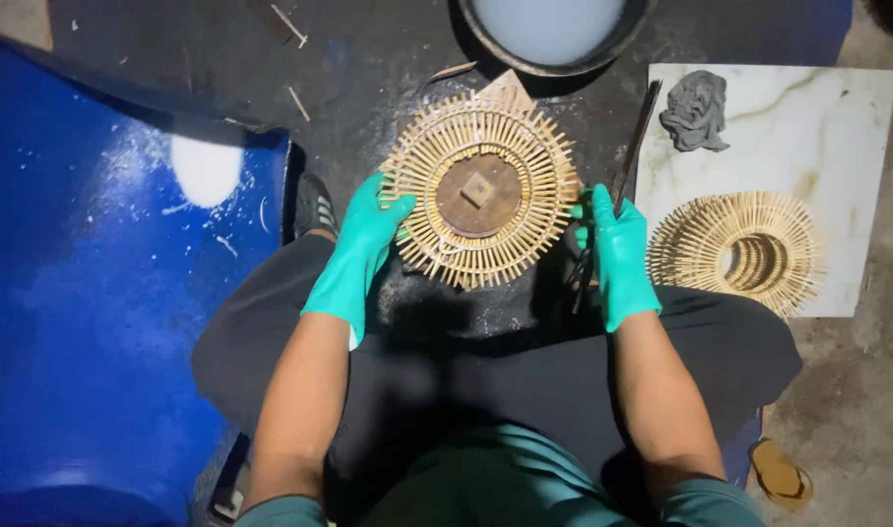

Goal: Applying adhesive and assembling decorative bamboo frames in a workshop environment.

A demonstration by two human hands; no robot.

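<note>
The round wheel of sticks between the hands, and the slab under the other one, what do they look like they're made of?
The stick wheel looks like thin bamboo or cane splints, pale tan and matte, around a brown wooden-looking hub. The slab seems to be glossy white tile or marble, given its grey-gold veining.

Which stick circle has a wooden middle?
The stick circle between the gloved hands; the other one, on the white slab, has an empty middle.

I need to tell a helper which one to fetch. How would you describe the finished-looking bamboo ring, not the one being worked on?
Look for the white marbled slab on the floor at the person's right. The bamboo ring lies on its near edge, below a grey lump of putty. Unlike the ring between the hands, it has an open centre, with no brown disc.
</note>
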